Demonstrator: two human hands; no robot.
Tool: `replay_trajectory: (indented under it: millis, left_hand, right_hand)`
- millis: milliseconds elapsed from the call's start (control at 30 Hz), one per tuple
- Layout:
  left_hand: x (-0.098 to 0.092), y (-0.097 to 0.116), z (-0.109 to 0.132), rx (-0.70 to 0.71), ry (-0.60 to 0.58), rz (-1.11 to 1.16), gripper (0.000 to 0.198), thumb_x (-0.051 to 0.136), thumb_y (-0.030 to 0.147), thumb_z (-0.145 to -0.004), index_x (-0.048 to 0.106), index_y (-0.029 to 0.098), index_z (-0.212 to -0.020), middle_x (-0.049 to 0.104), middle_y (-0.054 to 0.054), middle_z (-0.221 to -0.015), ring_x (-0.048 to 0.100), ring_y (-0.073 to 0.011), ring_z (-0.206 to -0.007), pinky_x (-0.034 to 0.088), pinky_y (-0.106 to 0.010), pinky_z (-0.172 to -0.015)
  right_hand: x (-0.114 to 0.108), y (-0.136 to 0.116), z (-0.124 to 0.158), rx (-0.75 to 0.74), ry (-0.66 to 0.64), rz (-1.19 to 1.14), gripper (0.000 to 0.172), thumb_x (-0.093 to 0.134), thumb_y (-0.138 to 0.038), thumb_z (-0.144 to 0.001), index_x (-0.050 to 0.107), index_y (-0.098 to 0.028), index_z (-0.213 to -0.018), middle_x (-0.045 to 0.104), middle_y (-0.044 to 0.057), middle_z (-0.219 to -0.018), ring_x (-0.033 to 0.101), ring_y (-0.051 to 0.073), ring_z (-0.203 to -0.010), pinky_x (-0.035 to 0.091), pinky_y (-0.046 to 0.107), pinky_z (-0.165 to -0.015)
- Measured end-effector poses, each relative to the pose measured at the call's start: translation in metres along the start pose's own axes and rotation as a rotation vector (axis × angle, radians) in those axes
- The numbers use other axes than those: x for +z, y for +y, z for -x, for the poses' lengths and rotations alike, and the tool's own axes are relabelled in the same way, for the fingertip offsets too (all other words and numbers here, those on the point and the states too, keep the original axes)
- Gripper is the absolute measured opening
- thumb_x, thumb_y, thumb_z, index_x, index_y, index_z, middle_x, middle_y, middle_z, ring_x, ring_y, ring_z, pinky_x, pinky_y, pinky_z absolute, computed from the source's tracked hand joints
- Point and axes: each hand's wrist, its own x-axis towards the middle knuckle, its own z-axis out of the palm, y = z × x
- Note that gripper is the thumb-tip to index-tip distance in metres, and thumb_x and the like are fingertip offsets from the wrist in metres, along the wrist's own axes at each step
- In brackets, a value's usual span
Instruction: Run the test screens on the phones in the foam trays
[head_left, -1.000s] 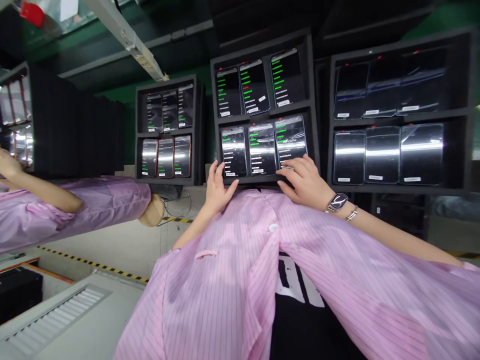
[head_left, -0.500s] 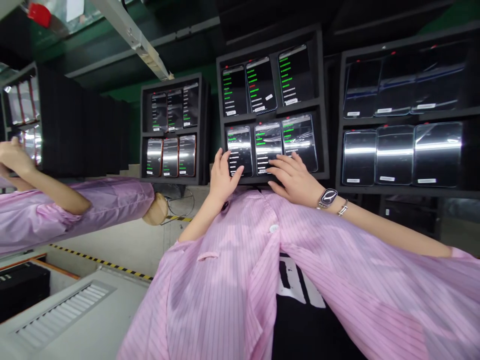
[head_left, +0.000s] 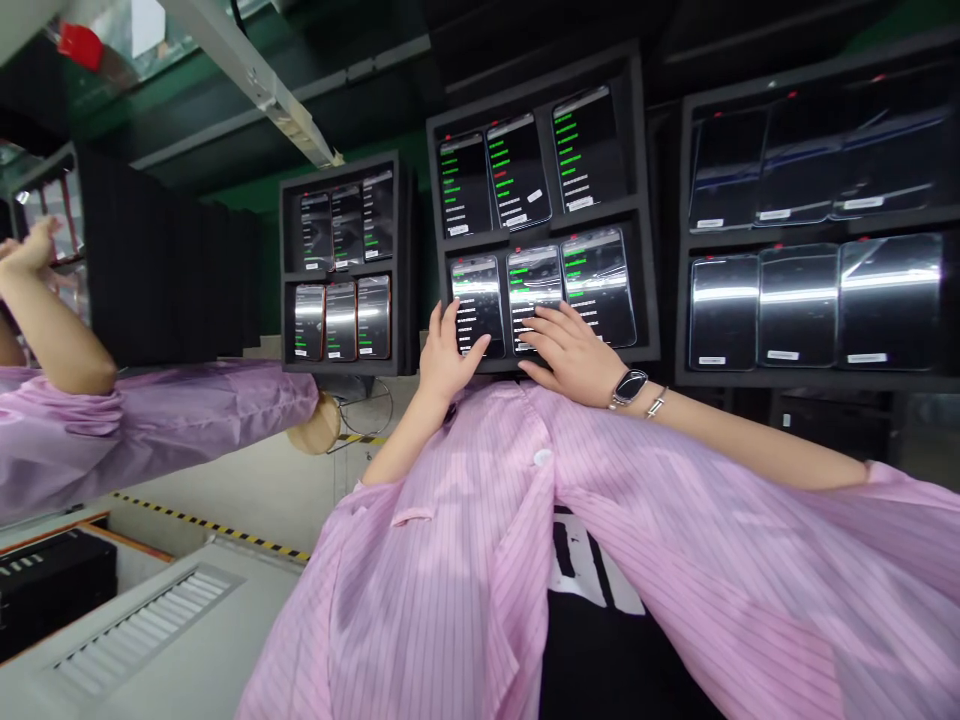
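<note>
My hands rest on the lower row of a black foam rack (head_left: 544, 238) holding smartphones in two rows. My left hand (head_left: 450, 355) lies with spread fingers on the lower edge of the lower left phone (head_left: 477, 300). My right hand (head_left: 566, 345) lies flat across the bottom of the lower middle phone (head_left: 534, 285), its fingertips close to the lower right phone (head_left: 598, 285). Neither hand visibly grips a phone. Green text lights the upper row of screens. A metal watch (head_left: 628, 388) sits on my right wrist.
Similar foam racks of phones (head_left: 337, 270) (head_left: 814, 300) stand on either side. At the left, a co-worker's pink-sleeved arm (head_left: 52, 340) reaches towards a shelf. Yellow-and-black tape (head_left: 217, 527) marks the floor beside a vented grey panel (head_left: 142, 630).
My right hand has slid left, from the lower right phone onto the lower middle one. The co-worker's hand has lifted, with fingers now apart.
</note>
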Motion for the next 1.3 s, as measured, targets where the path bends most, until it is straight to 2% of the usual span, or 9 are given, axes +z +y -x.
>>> replay_trajectory:
  millis: [100,333,467,567,700,800,967,1100,1300]
  left_hand:
    - [-0.003,0.0,-0.002,-0.038,-0.035,-0.023,0.081,0.053,0.073,-0.099,0.036,0.025,-0.162,0.037,-0.019,-0.169,0.042,-0.0377,-0.156,0.052,-0.055,-0.115]
    - [-0.006,-0.004,-0.006,-0.008,0.001,0.02,0.079,0.056,0.072,-0.098,0.039,0.028,-0.161,0.047,-0.017,-0.164,0.051,-0.0361,-0.148,0.051,-0.056,-0.116]
    - [-0.009,-0.005,-0.008,-0.049,-0.008,0.003,0.075,0.06,0.071,-0.096,0.044,0.033,-0.159,0.048,-0.015,-0.163,0.054,-0.0387,-0.145,0.052,-0.059,-0.113]
    - [-0.011,-0.005,-0.008,-0.062,-0.04,-0.003,0.074,0.061,0.07,-0.096,0.044,0.035,-0.159,0.05,-0.016,-0.161,0.057,-0.0399,-0.142,0.054,-0.061,-0.109]
    - [-0.012,-0.003,-0.005,0.003,-0.026,0.027,0.08,0.057,0.069,-0.099,0.031,0.032,-0.165,0.044,-0.017,-0.166,0.049,-0.0374,-0.15,0.051,-0.059,-0.115]
    - [-0.01,-0.002,-0.001,-0.011,-0.012,0.04,0.083,0.056,0.071,-0.098,0.029,0.03,-0.165,0.041,-0.019,-0.168,0.046,-0.0383,-0.153,0.049,-0.06,-0.117]
    - [-0.012,-0.006,-0.001,-0.011,-0.02,0.072,0.093,0.057,0.074,-0.096,0.021,0.027,-0.168,0.032,-0.022,-0.171,0.037,-0.0382,-0.159,0.04,-0.06,-0.124]
    - [-0.013,-0.009,-0.036,0.058,0.061,0.042,0.096,0.051,0.082,-0.094,0.025,0.024,-0.166,0.025,-0.024,-0.172,0.029,-0.0396,-0.162,0.038,-0.061,-0.125]
    - [-0.014,-0.016,-0.13,0.12,0.141,0.086,0.092,0.045,0.088,-0.091,0.036,0.027,-0.16,0.034,-0.021,-0.169,0.026,-0.0368,-0.163,0.03,-0.059,-0.13]
  right_hand:
    - [0.001,0.0,-0.001,0.003,0.01,0.033,0.045,0.052,-0.045,-0.106,0.066,-0.013,-0.134,0.064,0.018,-0.147,0.05,0.035,-0.147,0.031,0.063,-0.131]
    - [0.004,-0.005,-0.009,0.095,-0.078,0.059,0.061,0.052,-0.054,-0.104,0.055,-0.011,-0.148,0.048,0.02,-0.164,0.036,0.038,-0.157,0.025,0.064,-0.132]
    - [0.002,-0.008,-0.015,0.143,-0.133,0.02,0.072,0.051,-0.061,-0.103,0.048,-0.012,-0.156,0.048,0.021,-0.163,0.034,0.039,-0.158,0.026,0.066,-0.13]
    - [-0.01,-0.006,-0.01,0.148,-0.116,-0.011,0.075,0.048,-0.063,-0.103,0.047,-0.009,-0.156,0.049,0.023,-0.162,0.035,0.039,-0.158,0.027,0.065,-0.131]
    - [-0.03,0.007,0.013,0.181,-0.052,0.029,0.073,0.048,-0.06,-0.104,0.048,-0.008,-0.154,0.051,0.024,-0.159,0.036,0.041,-0.156,0.024,0.068,-0.131]
    - [-0.04,0.017,0.028,0.211,-0.044,0.061,0.073,0.05,-0.06,-0.103,0.049,-0.007,-0.152,0.056,0.025,-0.153,0.039,0.043,-0.153,0.026,0.07,-0.129]
    - [-0.061,0.029,0.009,0.187,0.026,0.026,0.067,0.051,-0.058,-0.103,0.048,-0.016,-0.154,0.055,0.02,-0.155,0.039,0.042,-0.154,0.023,0.07,-0.129]
    - [-0.077,0.059,-0.039,0.221,0.086,0.036,0.064,0.045,-0.057,-0.105,0.044,-0.019,-0.156,0.056,0.018,-0.154,0.04,0.04,-0.153,0.02,0.07,-0.129]
    - [-0.065,0.115,-0.093,0.277,0.054,0.033,0.063,0.045,-0.05,-0.103,0.044,-0.013,-0.154,0.057,0.022,-0.151,0.039,0.043,-0.153,0.018,0.073,-0.128]
